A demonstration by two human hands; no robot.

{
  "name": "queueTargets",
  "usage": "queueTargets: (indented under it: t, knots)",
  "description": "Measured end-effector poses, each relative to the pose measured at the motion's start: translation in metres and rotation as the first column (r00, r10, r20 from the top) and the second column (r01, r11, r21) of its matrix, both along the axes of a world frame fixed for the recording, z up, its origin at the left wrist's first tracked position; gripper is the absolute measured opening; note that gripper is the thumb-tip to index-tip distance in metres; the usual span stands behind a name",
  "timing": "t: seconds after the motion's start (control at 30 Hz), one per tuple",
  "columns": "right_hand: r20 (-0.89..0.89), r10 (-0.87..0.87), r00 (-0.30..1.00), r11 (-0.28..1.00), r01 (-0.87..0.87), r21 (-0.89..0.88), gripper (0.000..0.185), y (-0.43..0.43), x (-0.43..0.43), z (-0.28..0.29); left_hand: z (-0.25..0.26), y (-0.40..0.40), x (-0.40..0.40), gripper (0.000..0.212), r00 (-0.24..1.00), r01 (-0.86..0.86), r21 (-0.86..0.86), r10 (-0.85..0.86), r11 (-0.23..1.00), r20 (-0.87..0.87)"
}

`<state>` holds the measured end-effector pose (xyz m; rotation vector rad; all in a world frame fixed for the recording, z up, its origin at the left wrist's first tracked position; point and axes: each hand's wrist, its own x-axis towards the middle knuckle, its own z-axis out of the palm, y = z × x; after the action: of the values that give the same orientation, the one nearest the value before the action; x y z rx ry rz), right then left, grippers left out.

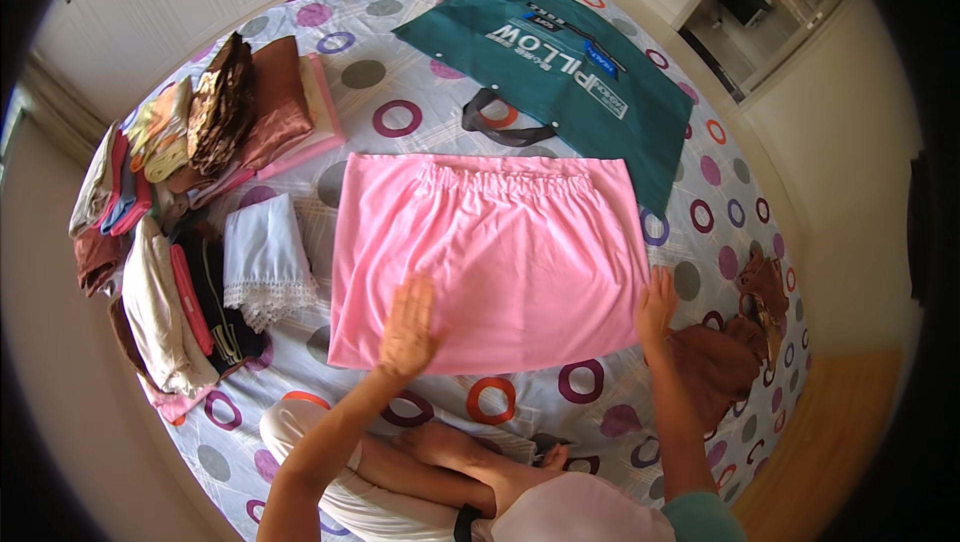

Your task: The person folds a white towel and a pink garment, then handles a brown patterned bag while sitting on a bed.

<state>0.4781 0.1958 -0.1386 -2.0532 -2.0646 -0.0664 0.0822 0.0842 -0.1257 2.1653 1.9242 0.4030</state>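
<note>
A pink cloth garment (495, 272) with a gathered elastic waistband lies spread flat before me, waistband on the far side. Whether it is a skirt or shorts I cannot tell. Shallow creases run down from its gathers. My left hand (409, 332) rests flat on the near left part of the cloth, palm down. Along the right edge lies my right hand (657, 308), fingers extended, touching the side of the cloth. Neither hand grips anything.
Folded clothes (169, 317) and a white lace-trimmed cloth (268, 264) lie at left. Beyond the garment is a green bag (555, 61) with a black handle (502, 129), bearing writing. Brown clothing (712, 362) lies at right on the patterned bedsheet (214, 462). My crossed legs are close in front.
</note>
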Motion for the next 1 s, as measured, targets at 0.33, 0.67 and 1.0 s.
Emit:
queueTargets:
  t: [0.33,0.67,1.0]
  knots:
    - [-0.077,0.375,0.924,0.91,-0.382,-0.16,0.057,-0.079,-0.102,-0.011,-0.031,-0.031,0.032,0.072,0.997,0.047,0.0,-0.047,0.999,0.062]
    - [0.361,-0.118,0.925,0.943,0.218,-0.251,0.045,-0.044,0.097,-0.032,-0.034,-0.036,-0.029,0.07,0.944,-0.326,-0.025,0.325,0.945,-0.051]
    - [-0.249,0.312,0.917,0.95,-0.308,0.057,0.046,-0.041,-0.088,0.011,-0.03,-0.042,-0.045,0.073,0.935,-0.352,0.011,0.352,0.936,-0.033]
